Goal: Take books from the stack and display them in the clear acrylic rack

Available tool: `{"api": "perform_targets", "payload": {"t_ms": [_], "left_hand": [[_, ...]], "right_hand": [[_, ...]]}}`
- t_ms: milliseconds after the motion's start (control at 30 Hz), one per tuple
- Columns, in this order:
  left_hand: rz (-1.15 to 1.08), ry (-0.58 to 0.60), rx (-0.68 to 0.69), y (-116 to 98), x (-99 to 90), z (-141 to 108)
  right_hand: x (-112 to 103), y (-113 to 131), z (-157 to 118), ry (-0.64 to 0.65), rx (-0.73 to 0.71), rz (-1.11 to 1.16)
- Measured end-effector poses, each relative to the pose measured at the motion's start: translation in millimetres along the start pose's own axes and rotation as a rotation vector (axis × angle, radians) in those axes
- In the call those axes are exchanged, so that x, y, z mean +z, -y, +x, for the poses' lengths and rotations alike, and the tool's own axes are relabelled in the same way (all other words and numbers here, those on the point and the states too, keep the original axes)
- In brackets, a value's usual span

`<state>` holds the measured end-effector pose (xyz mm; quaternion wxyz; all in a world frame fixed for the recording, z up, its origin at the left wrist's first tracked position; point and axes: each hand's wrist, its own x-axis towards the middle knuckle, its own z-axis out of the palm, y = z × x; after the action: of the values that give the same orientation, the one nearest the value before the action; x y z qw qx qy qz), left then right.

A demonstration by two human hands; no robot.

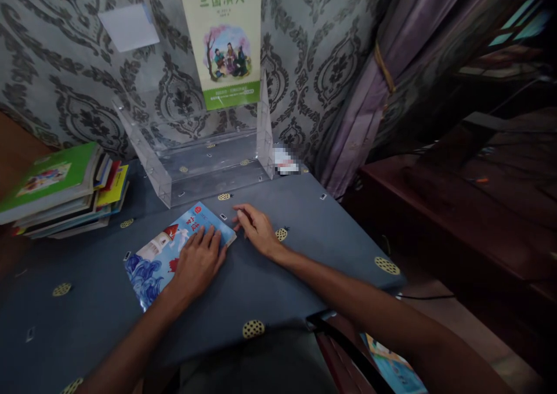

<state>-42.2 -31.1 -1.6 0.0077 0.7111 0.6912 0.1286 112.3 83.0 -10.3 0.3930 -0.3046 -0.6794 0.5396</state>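
The left hand (200, 263) lies palm down across the blue book (169, 249), its fingers extended and only slightly spread; the right hand (259, 231) is loosely curled just beside the book's right-hand corner, pinching nothing, and whether it touches the desk (209, 324) is hard to tell. The book lies flat, left of the desk's middle, its long axis slanting from the near-left part toward the back right corner, where the top of its cover points. The left hand hides part of the picture and lettering; the characters beside a small red emblem are not clear enough to read. Near the back edge stands a clear rack (163, 185), with an upright cover (230, 57) above reading 三国演义; its top is cut off and its smaller print unreadable. A book stack (65, 191) toward the left is partly out of frame, and a pixelated item (286, 161) near the back right corner is unrecognisable.
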Motion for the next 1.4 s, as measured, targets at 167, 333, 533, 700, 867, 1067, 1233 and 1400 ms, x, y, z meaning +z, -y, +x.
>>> {"api": "perform_targets", "payload": {"t_ms": [167, 333, 533, 700, 867, 1067, 1233, 1400], "left_hand": [[0.086, 0.005, 0.029, -1.6, -1.2, 1.3], [0.223, -0.019, 0.090, -1.6, -1.5, 1.2], [0.338, -0.140, 0.154, -1.0, 1.6, -1.7], [0.375, -0.152, 0.181, -1.6, 2.5, -2.1], [0.314, -0.103, 0.189, 5.7, -1.0, -4.7], [0.227, -0.035, 0.076, 53.1, -16.2, -25.3], [0.255, -0.033, -0.122, 85.4, -25.9, -44.7], [0.293, 0.018, -0.225, 73.1, -34.0, -47.8]], "right_hand": [[0.0, -0.8, -0.7, 0.002, -0.001, -0.019], [-0.4, -0.4, -0.5, -0.013, -0.023, -0.013], [-0.2, 3.3, -2.8, -0.018, -0.111, 0.007], [-1.8, 5.2, -3.2, 0.116, -0.159, -0.257], [-3.7, 3.7, -5.8, 0.178, -0.271, -0.477], [-2.7, 4.6, -14.9, 0.309, -0.548, -0.793], [3.2, 10.3, -27.3, 0.339, -0.524, -1.013], [2.9, 13.3, -25.8, 0.366, -0.447, -1.032]]}}
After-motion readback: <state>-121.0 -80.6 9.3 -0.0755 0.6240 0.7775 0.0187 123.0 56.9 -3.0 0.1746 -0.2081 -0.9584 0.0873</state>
